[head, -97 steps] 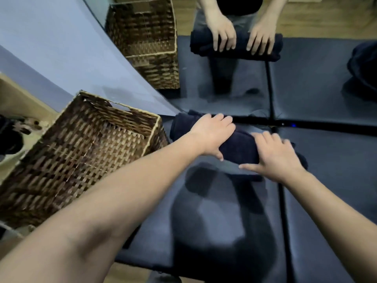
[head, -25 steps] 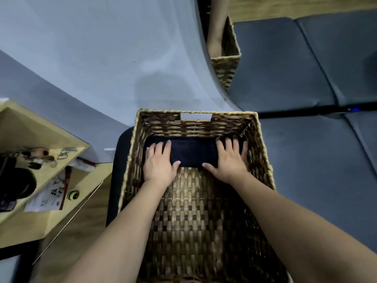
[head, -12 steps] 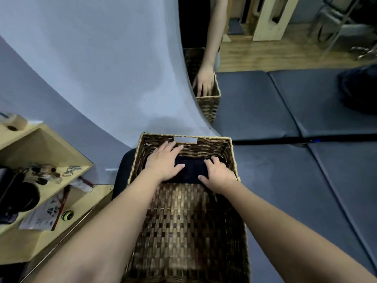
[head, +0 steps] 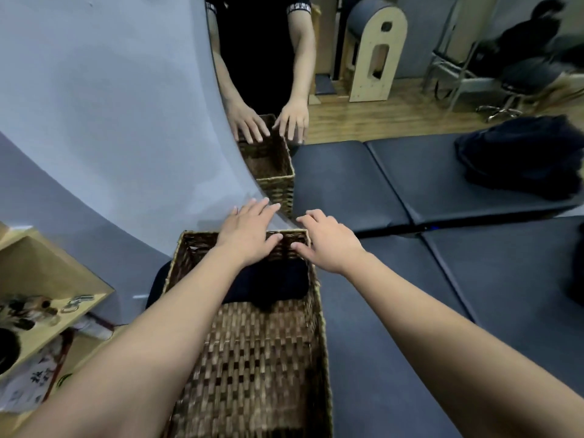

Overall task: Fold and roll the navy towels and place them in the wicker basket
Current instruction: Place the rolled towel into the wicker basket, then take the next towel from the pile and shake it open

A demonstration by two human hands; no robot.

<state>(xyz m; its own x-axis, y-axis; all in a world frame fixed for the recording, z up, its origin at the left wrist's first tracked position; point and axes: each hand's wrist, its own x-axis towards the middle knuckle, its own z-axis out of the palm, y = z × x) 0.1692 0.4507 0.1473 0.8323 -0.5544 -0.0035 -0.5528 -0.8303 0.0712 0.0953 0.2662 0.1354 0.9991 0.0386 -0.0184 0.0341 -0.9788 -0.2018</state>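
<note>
Both hands, left (head: 249, 235) and right (head: 328, 241), spread empty above wicker basket (head: 319, 311); mirror (head: 347, 74) just beyond.

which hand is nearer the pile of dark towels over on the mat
Right. The right hand is over the basket's far right corner, on the side toward the towel pile. The left hand is over the far rim, farther from the pile.

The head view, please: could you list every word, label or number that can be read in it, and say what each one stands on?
None can be read for certain.
Paper sheet on the lower shelf at the left: dark brush-like characters, too blurred to read.
Wicker basket, rolled towel, mats: no text shows.
</note>
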